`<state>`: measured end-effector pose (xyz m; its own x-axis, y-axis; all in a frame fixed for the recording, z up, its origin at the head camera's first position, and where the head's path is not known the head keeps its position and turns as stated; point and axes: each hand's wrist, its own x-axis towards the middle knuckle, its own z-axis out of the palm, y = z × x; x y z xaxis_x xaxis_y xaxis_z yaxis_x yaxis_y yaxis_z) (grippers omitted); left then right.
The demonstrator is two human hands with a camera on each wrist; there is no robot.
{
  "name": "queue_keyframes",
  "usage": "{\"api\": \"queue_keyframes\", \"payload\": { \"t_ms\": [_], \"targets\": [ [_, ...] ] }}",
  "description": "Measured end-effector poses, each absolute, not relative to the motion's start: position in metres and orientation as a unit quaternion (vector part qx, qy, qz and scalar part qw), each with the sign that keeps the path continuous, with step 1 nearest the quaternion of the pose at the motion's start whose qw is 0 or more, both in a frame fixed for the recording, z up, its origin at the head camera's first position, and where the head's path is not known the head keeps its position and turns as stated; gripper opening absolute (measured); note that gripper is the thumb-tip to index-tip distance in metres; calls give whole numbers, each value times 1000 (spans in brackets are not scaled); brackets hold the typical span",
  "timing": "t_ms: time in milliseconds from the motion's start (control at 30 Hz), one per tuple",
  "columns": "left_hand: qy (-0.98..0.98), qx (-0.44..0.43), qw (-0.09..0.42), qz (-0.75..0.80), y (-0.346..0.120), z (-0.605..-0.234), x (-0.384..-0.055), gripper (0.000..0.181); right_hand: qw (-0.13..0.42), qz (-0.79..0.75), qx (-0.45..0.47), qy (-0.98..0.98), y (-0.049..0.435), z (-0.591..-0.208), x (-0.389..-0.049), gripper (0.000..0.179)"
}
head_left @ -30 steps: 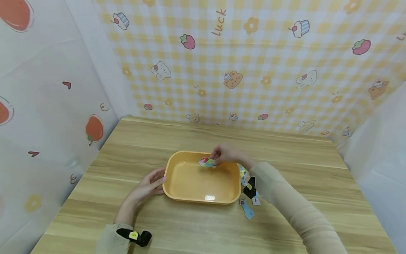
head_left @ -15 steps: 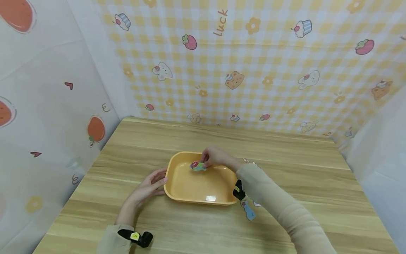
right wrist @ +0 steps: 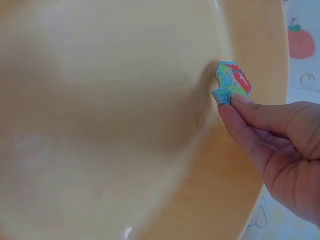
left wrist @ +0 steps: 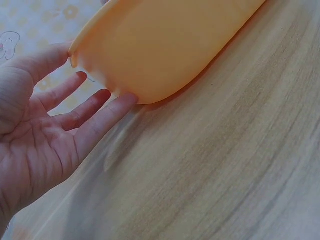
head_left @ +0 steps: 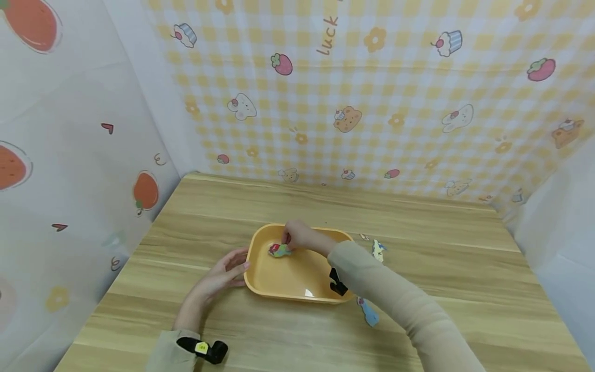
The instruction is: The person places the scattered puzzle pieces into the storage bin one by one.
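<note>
A yellow-orange plastic tray (head_left: 302,298) sits on the wooden table. Over its far left part, my right hand (head_left: 302,235) pinches a small flat puzzle piece (head_left: 280,250), printed red, green and blue. The right wrist view shows the piece (right wrist: 233,79) between thumb and forefinger, close to the tray's inner wall (right wrist: 220,170). At the tray's left end is my left hand (head_left: 228,271), its fingers spread and fairly straight. The left wrist view has the left thumb at the rim and fingertips (left wrist: 131,98) against the tray's outer wall (left wrist: 165,55).
Right of the tray, a light blue printed piece (head_left: 369,313) lies near the front corner. A pale yellow and blue piece (head_left: 378,251) and a small one (head_left: 364,237) lie farther back. The right sleeve (head_left: 395,289) crosses the tray's right end. Patterned cloth (head_left: 316,139) hangs behind the table.
My right hand has carried the puzzle piece leftward and slightly nearer over the tray. Pieces at the back right show now that the arm has shifted. The left hand keeps its place.
</note>
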<state>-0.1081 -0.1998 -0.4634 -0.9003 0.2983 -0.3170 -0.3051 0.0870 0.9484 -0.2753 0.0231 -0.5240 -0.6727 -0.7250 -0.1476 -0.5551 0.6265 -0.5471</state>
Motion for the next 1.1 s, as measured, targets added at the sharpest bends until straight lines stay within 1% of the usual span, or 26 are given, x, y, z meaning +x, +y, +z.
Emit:
{"api": "queue_keyframes", "payload": {
  "t_ms": [33,67,100,167,200,300,400,467,533,600,800,933,1100],
  "targets": [
    [703,0,225,674,-199,-463,-108,61,179,-226,-362,886,21,-529,-276,15],
    [703,-2,226,674,-198,-463,-108,60,192,-212,-351,892,19,-527,-275,16],
    [703,0,228,673,-197,-463,-108,61,175,-217,-368,887,20,-533,-276,17],
    [704,6,230,672,-195,-463,-108,61,164,-205,-385,885,21,-531,-274,15],
    [704,9,231,672,-194,-462,-108,61,178,-196,-376,888,21,-519,-268,16],
    [702,11,231,674,-192,-462,-107,61,167,-222,-385,880,24,-490,-249,19],
    [700,7,229,677,-191,-462,-107,60,197,-232,-348,887,22,-442,-217,22],
    [700,5,228,677,-191,-462,-107,59,193,-243,-339,888,23,-426,-204,20],
    [700,5,227,677,-191,-463,-107,59,187,-238,-331,894,23,-418,-196,16],
    [702,7,226,675,-191,-463,-107,60,191,-235,-323,897,22,-416,-195,15],
    [708,9,222,671,-195,-462,-106,62,190,-248,-317,895,27,-412,-194,20],
    [708,0,221,671,-196,-460,-106,60,195,-264,-316,890,35,-404,-193,21],
    [709,-8,225,668,-197,-459,-107,60,187,-270,-299,896,49,-396,-199,21]
  ]
}}
